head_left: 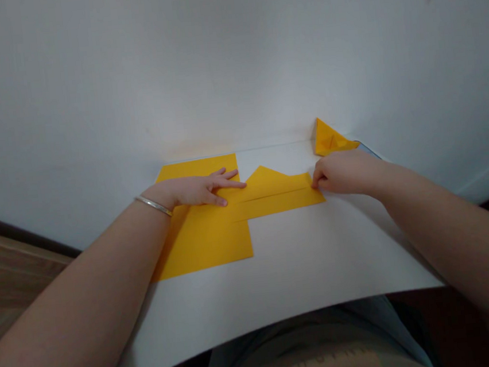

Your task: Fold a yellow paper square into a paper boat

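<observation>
A folded piece of yellow paper (276, 187) with a low peak along its far side lies across the right part of a larger yellow sheet (209, 241). My left hand (206, 188) rests on the paper with its fingers spread, and a forefinger reaches onto the folded piece. At the right end of the folded paper, my right hand (342, 172) is closed, its fingertips pressed together at the edge. Behind the right hand stands a folded yellow paper boat (330, 139), its lower part partly covered by that hand.
All of this is on a white table (295, 265) pushed against a pale wall (199, 72). A bluish flat thing (367, 149) shows at the far right corner. Wooden furniture (11, 275) stands to the left. My body is close to the near edge.
</observation>
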Demonstrator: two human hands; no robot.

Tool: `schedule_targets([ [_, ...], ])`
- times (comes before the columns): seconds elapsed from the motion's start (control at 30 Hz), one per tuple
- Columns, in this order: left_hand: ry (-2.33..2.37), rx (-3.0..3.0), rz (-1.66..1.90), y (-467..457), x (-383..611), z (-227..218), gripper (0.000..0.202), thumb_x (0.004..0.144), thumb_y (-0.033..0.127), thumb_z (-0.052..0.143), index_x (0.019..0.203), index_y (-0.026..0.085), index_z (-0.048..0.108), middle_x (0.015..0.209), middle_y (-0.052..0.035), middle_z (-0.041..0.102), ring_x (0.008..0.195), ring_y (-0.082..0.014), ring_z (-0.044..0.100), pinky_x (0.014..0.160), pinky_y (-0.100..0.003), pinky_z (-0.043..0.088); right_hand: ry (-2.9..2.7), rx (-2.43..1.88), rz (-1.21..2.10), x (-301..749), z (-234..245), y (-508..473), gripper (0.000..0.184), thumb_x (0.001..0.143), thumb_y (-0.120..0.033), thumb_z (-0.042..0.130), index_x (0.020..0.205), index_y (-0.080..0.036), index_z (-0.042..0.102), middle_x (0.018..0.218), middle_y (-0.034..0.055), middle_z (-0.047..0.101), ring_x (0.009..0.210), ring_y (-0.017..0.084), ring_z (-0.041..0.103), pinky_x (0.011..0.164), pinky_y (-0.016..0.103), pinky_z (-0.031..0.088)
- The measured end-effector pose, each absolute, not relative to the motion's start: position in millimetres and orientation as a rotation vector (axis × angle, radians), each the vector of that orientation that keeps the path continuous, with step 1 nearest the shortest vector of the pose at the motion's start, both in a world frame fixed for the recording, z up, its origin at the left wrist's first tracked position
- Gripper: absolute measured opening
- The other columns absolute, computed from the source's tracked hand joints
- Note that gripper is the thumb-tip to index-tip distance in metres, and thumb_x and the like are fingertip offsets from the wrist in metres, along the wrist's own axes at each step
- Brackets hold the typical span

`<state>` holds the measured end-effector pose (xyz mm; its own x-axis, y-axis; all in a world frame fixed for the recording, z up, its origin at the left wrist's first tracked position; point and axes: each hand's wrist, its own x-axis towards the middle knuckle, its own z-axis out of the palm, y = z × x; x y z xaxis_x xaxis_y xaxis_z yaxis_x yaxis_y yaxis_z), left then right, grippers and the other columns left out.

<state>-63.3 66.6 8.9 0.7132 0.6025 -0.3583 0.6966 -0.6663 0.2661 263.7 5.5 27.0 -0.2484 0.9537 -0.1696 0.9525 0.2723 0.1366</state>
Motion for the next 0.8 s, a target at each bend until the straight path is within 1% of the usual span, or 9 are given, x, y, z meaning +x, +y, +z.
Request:
schedule_targets([
  [0.17,1.019,2.524,-0.343,65.5,-61.3,10.1,0.061,0.086,0.052,0.044,0.144,0.036,0.034,0.158,0.0027,0.007,0.146,-0.0241,0.003,0.115,-0.045,0.014,2.316,1.768,-0.007,266.9,25.5,6.2,0.025,0.079,-0.027,0.054,0.09,-0.026,0.076,0.09,0.0082,0.073,0.08,0.027,0.066,0.068,0.036,0.047],
  [0.33,1.03,2.533,-0.344,64.1,-59.8,12.3,0.06,0.084,0.05,0.046,0.142,0.036,0.037,0.158,0.0026,0.01,0.146,-0.0249,0.007,0.115,-0.045,0.017,2.279,1.771,0.132,267.1,26.1,4.6,0.025,0.079,-0.026,0.05,0.086,-0.022,0.074,0.09,0.0125,0.073,0.08,0.03,0.066,0.063,0.036,0.046],
  [0.43,1.06,2.547,-0.327,62.4,-56.8,12.8,0.059,0.083,0.047,0.048,0.14,0.034,0.041,0.157,0.001,0.014,0.145,-0.0246,0.012,0.115,-0.043,0.018,2.299,1.756,0.159,264.5,25.7,3.7,0.028,0.081,-0.025,0.047,0.085,-0.02,0.073,0.089,0.0147,0.072,0.079,0.031,0.066,0.062,0.037,0.046],
  [0.53,1.162,2.588,-0.249,56.6,-47.5,13.8,0.051,0.085,0.045,0.046,0.134,0.031,0.05,0.155,-0.0019,0.025,0.143,-0.0228,0.024,0.114,-0.04,0.019,2.313,1.796,0.182,260.5,24.1,2.9,0.03,0.082,-0.024,0.043,0.087,-0.018,0.072,0.089,0.0161,0.072,0.079,0.031,0.066,0.061,0.037,0.046],
  [0.6,1.263,2.633,-0.167,49.7,-37.2,15.0,0.045,0.087,0.049,0.044,0.126,0.03,0.058,0.149,-0.0035,0.039,0.135,-0.0221,0.038,0.113,-0.041,0.021,2.31,1.833,0.19,257.6,23.0,2.0,0.031,0.083,-0.024,0.042,0.089,-0.018,0.072,0.091,0.016,0.072,0.081,0.03,0.066,0.061,0.036,0.047],
  [0.67,1.292,2.741,-0.096,40.9,-24.7,16.3,0.046,0.084,0.053,0.049,0.12,0.027,0.061,0.14,-0.0035,0.051,0.128,-0.0232,0.046,0.111,-0.043,0.024,2.305,1.863,0.21,254.7,22.5,0.7,0.031,0.083,-0.024,0.042,0.09,-0.019,0.072,0.093,0.0149,0.072,0.081,0.03,0.066,0.062,0.037,0.047],
  [0.7,1.294,2.813,-0.091,36.1,-18.2,16.8,0.047,0.082,0.053,0.052,0.116,0.023,0.063,0.133,-0.0053,0.057,0.122,-0.0241,0.051,0.108,-0.041,0.029,2.306,1.872,0.222,253.3,22.5,-0.1,0.03,0.083,-0.024,0.043,0.089,-0.019,0.072,0.093,0.0142,0.072,0.082,0.03,0.066,0.062,0.037,0.048],
  [0.73,1.309,2.877,-0.081,31.3,-11.9,17.2,0.048,0.081,0.053,0.055,0.114,0.02,0.063,0.125,-0.0071,0.062,0.114,-0.0241,0.057,0.101,-0.038,0.036,2.313,1.877,0.234,252.0,22.6,-1.0,0.03,0.083,-0.024,0.043,0.089,-0.019,0.072,0.093,0.0136,0.072,0.082,0.03,0.066,0.063,0.037,0.048],
  [0.8,1.381,2.963,-0.06,22.7,-1.2,17.3,0.041,0.084,0.048,0.054,0.106,0.016,0.066,0.106,-0.0092,0.068,0.098,-0.0232,0.062,0.087,-0.032,0.044,2.335,1.886,0.254,250.0,22.6,-2.4,0.031,0.084,-0.026,0.041,0.089,-0.019,0.071,0.092,0.0131,0.071,0.082,0.029,0.066,0.063,0.038,0.048],
])
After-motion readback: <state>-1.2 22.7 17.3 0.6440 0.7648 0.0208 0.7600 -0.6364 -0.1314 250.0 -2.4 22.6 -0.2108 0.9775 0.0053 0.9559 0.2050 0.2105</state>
